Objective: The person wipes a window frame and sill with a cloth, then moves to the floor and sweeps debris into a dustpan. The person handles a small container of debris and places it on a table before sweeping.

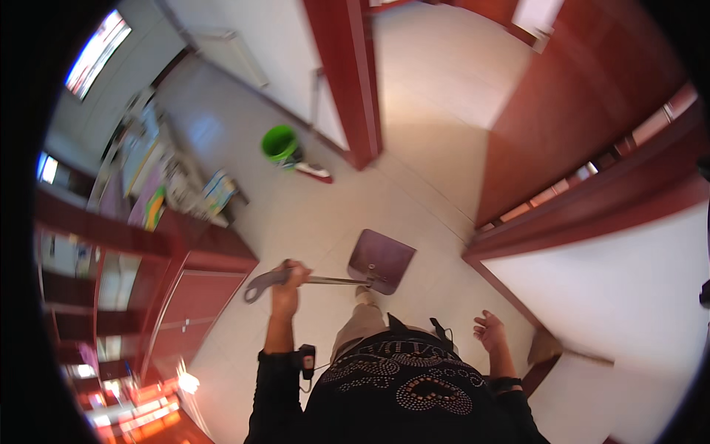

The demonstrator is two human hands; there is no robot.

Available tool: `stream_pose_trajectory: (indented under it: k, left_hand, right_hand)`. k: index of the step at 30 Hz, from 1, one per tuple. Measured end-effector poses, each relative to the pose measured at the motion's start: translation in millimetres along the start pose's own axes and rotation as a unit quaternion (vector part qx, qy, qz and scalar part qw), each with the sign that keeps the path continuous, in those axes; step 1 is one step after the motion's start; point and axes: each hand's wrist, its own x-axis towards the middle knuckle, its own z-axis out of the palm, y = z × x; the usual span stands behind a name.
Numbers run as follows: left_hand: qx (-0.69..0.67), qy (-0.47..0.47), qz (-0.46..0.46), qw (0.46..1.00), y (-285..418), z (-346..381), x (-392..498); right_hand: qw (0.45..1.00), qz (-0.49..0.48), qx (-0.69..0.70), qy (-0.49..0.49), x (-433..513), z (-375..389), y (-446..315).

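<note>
Gripped in my left hand (291, 280) is the handle of a long-handled dustpan (383, 260), near the handle's looped grey end. Its metal shaft runs to the right, and the flat purple-brown pan hangs just above or on the floor in front of my foot; the picture does not settle which. My right hand (489, 331) hangs at my right side, fingers loosely curled and apart, holding nothing.
A green bucket (280, 143) stands ahead on the tiled floor, with a red and white object (315, 172) beside it. A red door frame post (358, 111) and an open red-brown door (577, 105) are ahead right. A red cabinet (194, 299) and a cluttered surface are left.
</note>
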Motion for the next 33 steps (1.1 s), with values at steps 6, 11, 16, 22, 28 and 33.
stream_pose_trajectory:
  k: [6,11,16,22,28,33]
  left_hand:
    - [0.065,-0.011,-0.065,0.996,26.0,-72.6,16.6]
    - [0.147,0.029,-0.079,0.985,23.2,-111.6,24.2]
    - [0.117,0.142,-0.054,0.981,15.3,-132.9,35.5]
    - [0.105,0.292,-0.112,0.944,32.7,-144.8,58.0]
    - [0.186,0.462,-0.142,0.855,50.1,-138.8,76.8]
    - [0.174,0.543,-0.125,0.812,55.1,-130.0,82.3]
  right_hand:
    - [0.886,-0.086,-0.397,-0.222,9.5,247.9,-26.9]
    - [0.843,-0.065,-0.463,-0.264,55.6,380.3,-54.0]
    - [0.912,0.100,-0.288,-0.275,138.7,526.9,-101.1]
    - [0.958,0.168,0.031,-0.232,277.3,737.9,-171.8]
    - [0.954,0.140,0.107,-0.243,373.5,843.2,-202.5]
    - [0.937,0.166,0.141,-0.273,411.9,874.6,-210.9]
